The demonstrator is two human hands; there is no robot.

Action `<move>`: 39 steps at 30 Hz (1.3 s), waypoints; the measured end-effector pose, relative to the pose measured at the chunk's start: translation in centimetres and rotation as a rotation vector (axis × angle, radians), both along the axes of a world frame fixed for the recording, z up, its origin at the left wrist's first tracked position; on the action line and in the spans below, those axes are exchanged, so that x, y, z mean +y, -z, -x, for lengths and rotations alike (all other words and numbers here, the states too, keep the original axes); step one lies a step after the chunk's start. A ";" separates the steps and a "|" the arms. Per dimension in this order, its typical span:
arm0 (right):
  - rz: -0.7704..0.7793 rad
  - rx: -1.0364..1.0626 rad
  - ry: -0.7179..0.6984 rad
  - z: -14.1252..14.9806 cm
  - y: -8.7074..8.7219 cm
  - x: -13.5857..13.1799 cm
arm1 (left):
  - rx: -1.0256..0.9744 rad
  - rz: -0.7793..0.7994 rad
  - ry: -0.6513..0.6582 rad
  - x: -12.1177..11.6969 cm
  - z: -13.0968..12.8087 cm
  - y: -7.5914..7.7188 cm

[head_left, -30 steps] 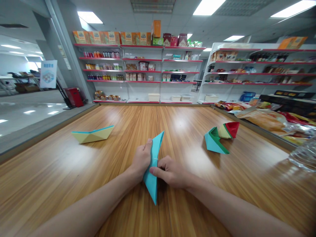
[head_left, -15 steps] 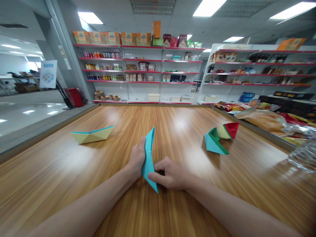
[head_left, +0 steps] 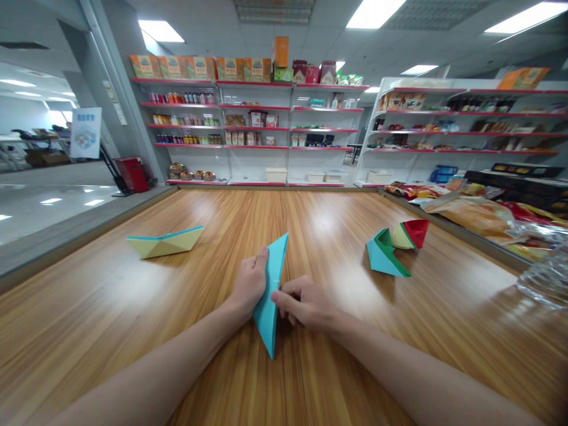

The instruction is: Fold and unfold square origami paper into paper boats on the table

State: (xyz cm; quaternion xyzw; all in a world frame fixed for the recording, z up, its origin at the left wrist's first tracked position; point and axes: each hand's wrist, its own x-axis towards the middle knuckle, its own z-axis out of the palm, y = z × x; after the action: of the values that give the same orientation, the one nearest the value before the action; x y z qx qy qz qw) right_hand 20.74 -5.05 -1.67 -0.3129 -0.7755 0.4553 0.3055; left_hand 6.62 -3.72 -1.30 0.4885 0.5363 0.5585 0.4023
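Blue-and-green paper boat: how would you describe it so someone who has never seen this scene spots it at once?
On the wood-grain table, look right, beyond the right hand, to a pair of folded papers. The blue-and-green paper boat is the nearer one. Its green inner side distinguishes it from the red-and-yellow folded paper behind it.

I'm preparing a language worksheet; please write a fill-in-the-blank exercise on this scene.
The left hand and right hand hold folded paper coloured light ____.
On the wooden table, a yellow, blue-edged paper boat stands to the ____ of both hands.
Beside the blue-and-green paper boat sits a paper piece coloured yellow, green and ____.
Blue; left; red.
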 end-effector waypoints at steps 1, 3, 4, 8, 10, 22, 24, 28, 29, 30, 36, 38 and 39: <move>0.052 0.067 0.080 0.0 0.1 0.3 | 0.039 -0.009 0.063 -0.1 -0.1 0.1; 0.123 0.186 0.208 0.1 0.3 0.8 | 0.074 0.006 0.231 -0.3 -0.4 0.2; 0.153 0.232 0.241 0.1 0.4 1.0 | 0.080 0.021 0.307 -0.4 -0.5 0.3; 0.258 0.297 0.215 0.0 0.4 1.3 | 0.086 0.054 0.411 -0.3 -0.4 0.5; 0.290 0.309 0.195 0.0 0.4 1.3 | 0.087 0.058 0.424 -0.3 -0.3 0.5; 0.363 0.566 0.416 0.1 0.7 1.6 | 0.236 0.014 0.381 -0.8 -0.8 -0.3; 0.360 0.580 0.496 0.0 0.7 1.7 | 0.252 0.027 0.338 -0.9 -0.8 -0.3; 0.336 0.562 0.572 0.0 0.7 1.9 | 0.274 0.056 0.269 -1.1 -1.0 -0.3; 0.331 0.563 0.572 0.0 0.6 1.9 | 0.274 0.056 0.256 -1.2 -1.0 -0.3; 0.326 0.569 0.563 0.0 0.5 1.9 | 0.269 0.055 0.249 -1.2 -1.0 -0.2; 0.180 0.286 0.158 -0.1 0.1 1.0 | 0.183 -0.032 0.205 -0.6 -0.7 0.6; 0.142 0.174 0.096 -0.1 0.2 0.8 | 0.180 -0.043 0.138 -0.4 -0.5 0.9; 0.143 0.162 0.104 -0.1 0.3 0.8 | 0.184 -0.035 0.128 -0.3 -0.5 0.9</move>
State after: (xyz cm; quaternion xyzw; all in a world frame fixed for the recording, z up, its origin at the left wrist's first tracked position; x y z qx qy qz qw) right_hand 20.83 -4.27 -1.93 -0.3360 -0.6966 0.5167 0.3672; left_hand 7.10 -3.97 -2.23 0.5777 0.5288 0.4941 0.3775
